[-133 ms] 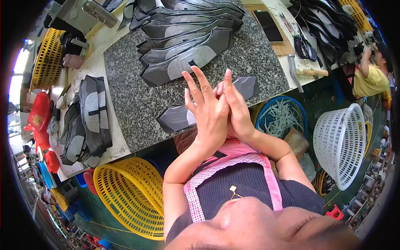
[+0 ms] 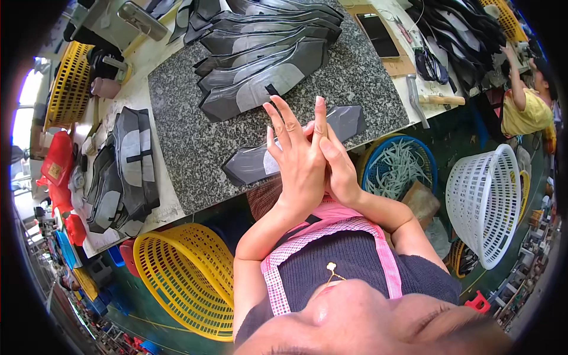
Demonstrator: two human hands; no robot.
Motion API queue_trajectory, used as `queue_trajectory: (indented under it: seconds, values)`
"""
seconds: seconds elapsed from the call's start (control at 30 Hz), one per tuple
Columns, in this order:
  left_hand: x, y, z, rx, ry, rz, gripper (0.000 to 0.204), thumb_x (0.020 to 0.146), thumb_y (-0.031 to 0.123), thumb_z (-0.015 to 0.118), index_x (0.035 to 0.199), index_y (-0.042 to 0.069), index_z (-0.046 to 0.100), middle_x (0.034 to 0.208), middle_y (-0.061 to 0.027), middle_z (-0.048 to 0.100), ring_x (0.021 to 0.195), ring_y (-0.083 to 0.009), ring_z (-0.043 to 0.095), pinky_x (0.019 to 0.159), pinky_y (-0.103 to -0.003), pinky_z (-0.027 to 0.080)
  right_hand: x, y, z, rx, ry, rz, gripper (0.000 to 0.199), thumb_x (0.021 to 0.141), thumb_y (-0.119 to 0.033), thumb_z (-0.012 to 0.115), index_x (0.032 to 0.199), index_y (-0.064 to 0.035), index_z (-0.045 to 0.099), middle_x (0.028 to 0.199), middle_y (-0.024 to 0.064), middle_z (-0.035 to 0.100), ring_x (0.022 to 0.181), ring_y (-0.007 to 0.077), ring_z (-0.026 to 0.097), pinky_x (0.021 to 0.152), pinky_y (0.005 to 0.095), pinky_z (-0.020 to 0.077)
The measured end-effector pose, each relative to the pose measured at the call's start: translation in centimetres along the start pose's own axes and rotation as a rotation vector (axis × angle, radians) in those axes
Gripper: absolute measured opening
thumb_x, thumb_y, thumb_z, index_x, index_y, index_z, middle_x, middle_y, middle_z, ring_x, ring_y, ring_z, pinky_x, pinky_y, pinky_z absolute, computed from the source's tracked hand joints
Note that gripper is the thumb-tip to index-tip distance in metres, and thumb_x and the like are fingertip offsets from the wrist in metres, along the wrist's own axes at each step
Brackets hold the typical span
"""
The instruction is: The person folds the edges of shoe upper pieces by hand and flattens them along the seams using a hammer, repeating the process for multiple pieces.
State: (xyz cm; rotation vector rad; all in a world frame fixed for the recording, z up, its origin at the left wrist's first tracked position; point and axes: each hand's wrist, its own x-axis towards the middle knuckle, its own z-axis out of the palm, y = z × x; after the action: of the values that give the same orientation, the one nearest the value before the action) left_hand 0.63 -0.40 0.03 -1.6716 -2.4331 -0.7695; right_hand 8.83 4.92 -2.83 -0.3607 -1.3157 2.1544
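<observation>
Head view shows the left hand (image 2: 299, 157) and right hand (image 2: 336, 163) pressed palm to palm above the near edge of the granite slab (image 2: 189, 142), fingers straight and holding nothing. Just beyond and partly hidden behind them lies a single grey-and-black shoe-upper piece (image 2: 251, 165), with a fanned stack of like pieces (image 2: 260, 56) farther back on the slab. This looks like a pause between pieces; handling the near piece would call for parting the hands and reaching down to it.
</observation>
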Motion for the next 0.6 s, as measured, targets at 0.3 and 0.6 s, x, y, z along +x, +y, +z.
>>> queue_trajectory:
  seconds: [0.3, 0.6]
  values:
    - [-3.4, 1.0, 0.0, -0.012, -0.108, 0.182, 0.076, 0.088, 0.002, 0.052, 0.156, -0.004, 0.018, 0.161, -0.0345, -0.003, 0.15, -0.05, 0.008, 0.114, -0.053, 0.028, -0.3, -2.7, 1.6, 0.331, 0.172, 0.135, 0.046, 0.105, -0.048, 0.046, 0.081, -0.0106, 0.055, 0.08, -0.0011, 0.051, 0.082, 0.0111, 0.052, 0.078, 0.0268, 0.0442]
    - [-8.4, 0.3, 1.0, -1.693, -0.348, -0.235, 0.082, 0.093, 0.01, 0.058, 0.159, 0.001, 0.01, 0.167, -0.0123, 0.007, 0.154, -0.0201, 0.005, 0.12, -0.035, 0.02, -2.2, 0.6, 2.4, 0.021, 0.231, -0.199, 0.038, 0.105, -0.043, 0.051, 0.089, -0.0083, 0.053, 0.084, -0.0002, 0.051, 0.074, 0.0056, 0.047, 0.065, 0.0233, 0.0406]
